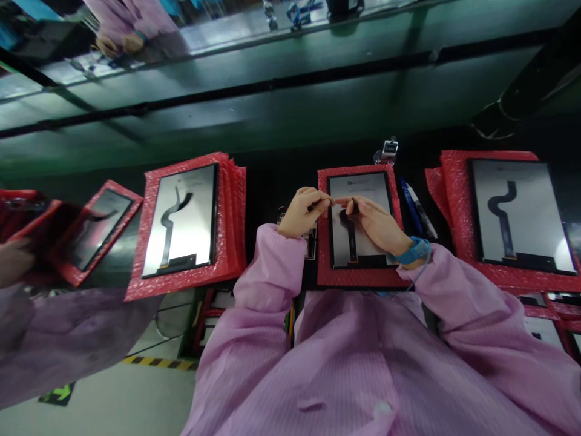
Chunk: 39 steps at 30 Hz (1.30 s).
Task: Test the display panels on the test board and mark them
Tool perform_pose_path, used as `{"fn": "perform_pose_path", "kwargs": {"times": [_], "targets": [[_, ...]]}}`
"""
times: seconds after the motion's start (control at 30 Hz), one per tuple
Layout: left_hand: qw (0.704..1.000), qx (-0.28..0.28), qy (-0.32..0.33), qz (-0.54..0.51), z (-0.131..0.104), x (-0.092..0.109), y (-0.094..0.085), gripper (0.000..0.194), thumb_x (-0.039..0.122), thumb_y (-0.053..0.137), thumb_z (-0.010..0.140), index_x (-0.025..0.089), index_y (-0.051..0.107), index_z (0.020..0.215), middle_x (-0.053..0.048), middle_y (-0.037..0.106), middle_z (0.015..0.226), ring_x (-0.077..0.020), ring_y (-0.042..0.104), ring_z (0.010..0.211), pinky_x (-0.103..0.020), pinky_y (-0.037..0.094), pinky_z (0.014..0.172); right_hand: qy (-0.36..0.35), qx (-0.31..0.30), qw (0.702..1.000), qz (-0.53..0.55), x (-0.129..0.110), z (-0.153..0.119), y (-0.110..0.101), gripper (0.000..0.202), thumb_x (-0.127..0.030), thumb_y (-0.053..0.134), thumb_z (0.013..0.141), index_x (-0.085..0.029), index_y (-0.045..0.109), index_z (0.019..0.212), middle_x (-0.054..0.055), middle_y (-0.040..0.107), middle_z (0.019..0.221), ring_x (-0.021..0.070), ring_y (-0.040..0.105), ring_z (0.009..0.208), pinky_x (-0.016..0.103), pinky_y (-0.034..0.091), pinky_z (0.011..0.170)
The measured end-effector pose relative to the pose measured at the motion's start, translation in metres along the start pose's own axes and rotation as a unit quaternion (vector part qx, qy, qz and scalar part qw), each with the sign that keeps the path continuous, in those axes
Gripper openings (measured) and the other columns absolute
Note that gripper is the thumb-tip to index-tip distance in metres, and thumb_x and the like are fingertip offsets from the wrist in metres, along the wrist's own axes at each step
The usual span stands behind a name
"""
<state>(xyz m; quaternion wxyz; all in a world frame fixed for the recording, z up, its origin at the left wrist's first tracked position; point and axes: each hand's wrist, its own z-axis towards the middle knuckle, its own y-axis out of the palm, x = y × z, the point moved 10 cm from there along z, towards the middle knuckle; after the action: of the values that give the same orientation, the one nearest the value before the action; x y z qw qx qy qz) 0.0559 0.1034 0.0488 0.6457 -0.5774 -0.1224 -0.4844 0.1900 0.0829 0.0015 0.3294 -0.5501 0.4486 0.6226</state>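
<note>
A display panel (363, 188) lies on red bubble wrap (336, 277) in front of me, its dark flex cable (350, 239) curving up from the lower edge. My right hand (379, 227), with a blue wrist strap (414, 250), rests over the panel's right half. Its thumb and fingers close around the dark upper end of the cable. At the panel's upper left, my left hand (303, 212) pinches thumb and forefinger together near the right fingertips. What sits in that left pinch is too small to name.
Stacks of wrapped panels stand left (190, 224) and right (526, 218). Two pens (417, 209) and a tally counter (389, 151) lie right of the middle panel. A co-worker's hand (16, 261) is at far left, beside a tilted panel (102, 227). Another person's hands (120, 43) show across the bench.
</note>
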Motion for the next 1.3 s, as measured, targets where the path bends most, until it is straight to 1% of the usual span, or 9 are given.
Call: {"fn": "perform_pose_path", "kwargs": {"times": [0.03,0.1,0.2,0.23,0.3,0.47,0.7,1.07,1.3], "targets": [[1.000,-0.015,0.000,0.020,0.000,0.001,0.004,0.022,0.026,0.051,0.095,0.020,0.068,0.082,0.000,0.068,0.071,-0.0183,0.061,0.079,-0.039,0.039,0.100,-0.019,-0.003,0.999,-0.030,-0.003,0.000,0.000,0.037,-0.058,0.051,0.093,-0.024,0.059,0.080,0.005,0.067,0.120,0.0234,0.061,0.110,0.044,0.047,0.103],[0.997,-0.045,0.003,0.056,-0.001,0.002,0.011,0.024,0.024,0.049,0.095,0.020,0.066,0.079,0.000,0.070,0.077,-0.0181,0.061,0.084,-0.039,0.036,0.102,-0.074,-0.005,0.988,-0.133,-0.013,-0.002,0.001,0.030,-0.049,0.055,0.094,-0.024,0.056,0.077,0.005,0.067,0.119,0.0240,0.058,0.113,0.047,0.042,0.107],[0.993,-0.083,0.018,0.084,-0.003,0.004,0.020,0.027,0.023,0.046,0.096,0.019,0.063,0.075,-0.001,0.070,0.081,-0.0179,0.060,0.086,-0.040,0.034,0.100,-0.164,0.006,0.940,-0.298,-0.031,-0.006,0.006,0.024,-0.038,0.053,0.095,-0.024,0.055,0.076,0.007,0.068,0.117,0.0264,0.053,0.115,0.051,0.038,0.107],[0.991,-0.094,0.024,0.086,-0.004,0.005,0.023,0.028,0.023,0.046,0.096,0.019,0.062,0.074,-0.001,0.070,0.081,-0.0180,0.060,0.086,-0.040,0.033,0.100,-0.184,0.009,0.925,-0.332,-0.034,-0.007,0.008,0.023,-0.036,0.052,0.095,-0.024,0.054,0.076,0.007,0.068,0.116,0.0268,0.052,0.114,0.052,0.038,0.106],[0.990,-0.109,0.031,0.089,-0.005,0.006,0.027,0.028,0.023,0.046,0.096,0.019,0.061,0.073,-0.001,0.069,0.080,-0.0184,0.060,0.087,-0.041,0.032,0.100,-0.207,0.012,0.907,-0.366,-0.038,-0.007,0.012,0.021,-0.032,0.049,0.096,-0.024,0.052,0.077,0.008,0.069,0.115,0.0269,0.052,0.112,0.051,0.039,0.103],[0.987,-0.127,0.038,0.095,-0.006,0.007,0.031,0.027,0.021,0.045,0.096,0.019,0.058,0.073,-0.001,0.068,0.079,-0.0187,0.058,0.087,-0.042,0.031,0.099,-0.223,0.018,0.892,-0.393,-0.036,-0.007,0.013,0.020,-0.029,0.047,0.097,-0.024,0.050,0.078,0.008,0.068,0.114,0.0269,0.052,0.112,0.050,0.040,0.101],[0.987,-0.126,0.025,0.098,-0.006,0.006,0.031,0.026,0.020,0.046,0.095,0.019,0.059,0.072,-0.002,0.067,0.079,-0.0192,0.058,0.085,-0.043,0.033,0.098,-0.221,0.013,0.878,-0.424,-0.034,-0.006,0.016,0.017,-0.027,0.047,0.097,-0.024,0.052,0.081,0.009,0.067,0.116,0.0276,0.051,0.113,0.051,0.041,0.102],[0.984,-0.116,0.019,0.131,-0.006,0.002,0.033,0.027,0.022,0.047,0.096,0.019,0.059,0.072,-0.002,0.067,0.078,-0.0188,0.058,0.083,-0.044,0.033,0.098,-0.202,0.018,0.878,-0.434,-0.031,-0.005,0.014,0.019,-0.027,0.045,0.097,-0.024,0.053,0.080,0.010,0.067,0.116,0.0278,0.052,0.113,0.052,0.040,0.103],[0.984,-0.105,0.014,0.146,-0.007,0.000,0.033,0.029,0.023,0.045,0.097,0.019,0.061,0.073,-0.002,0.066,0.078,-0.0186,0.058,0.082,-0.045,0.033,0.098,-0.172,0.002,0.893,-0.417,-0.022,0.000,0.013,0.021,-0.030,0.044,0.099,-0.023,0.052,0.081,0.010,0.067,0.117,0.0278,0.051,0.114,0.050,0.040,0.103]]}}
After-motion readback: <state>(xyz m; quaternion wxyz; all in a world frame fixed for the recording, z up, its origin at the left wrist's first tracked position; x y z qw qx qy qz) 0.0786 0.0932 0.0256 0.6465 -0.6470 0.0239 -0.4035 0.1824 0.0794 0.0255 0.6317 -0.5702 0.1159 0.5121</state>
